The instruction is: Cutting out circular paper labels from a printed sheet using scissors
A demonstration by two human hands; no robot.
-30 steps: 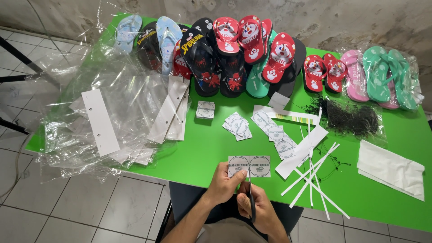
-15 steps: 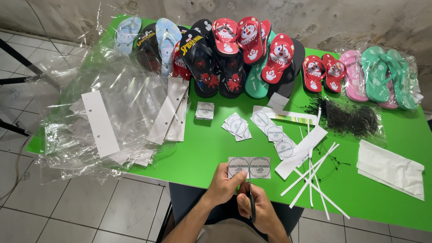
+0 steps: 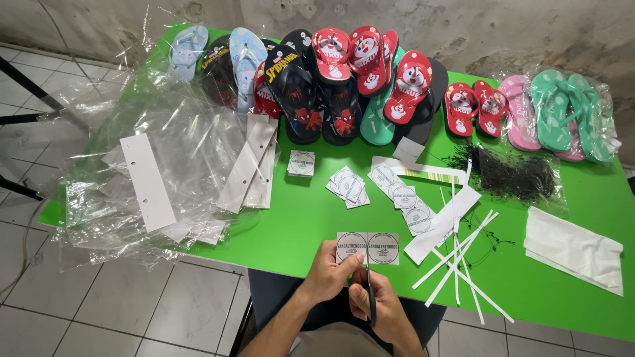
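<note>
Green table (image 3: 304, 218) fills the view, its near edge holding a label strip (image 3: 368, 248) pinched at its left end by the left hand (image 3: 329, 274). Right hand (image 3: 377, 305) is curled around dark scissors (image 3: 371, 299), blades mostly hidden; sandals (image 3: 344, 79) crowd the far edge

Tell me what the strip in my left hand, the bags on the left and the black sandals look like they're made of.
Label strip: thin matte white paper or card, printed, lying flat. Bags: clear glossy plastic film, crinkled and see-through. Black sandals: probably foam rubber, matte with printed soles.
</note>
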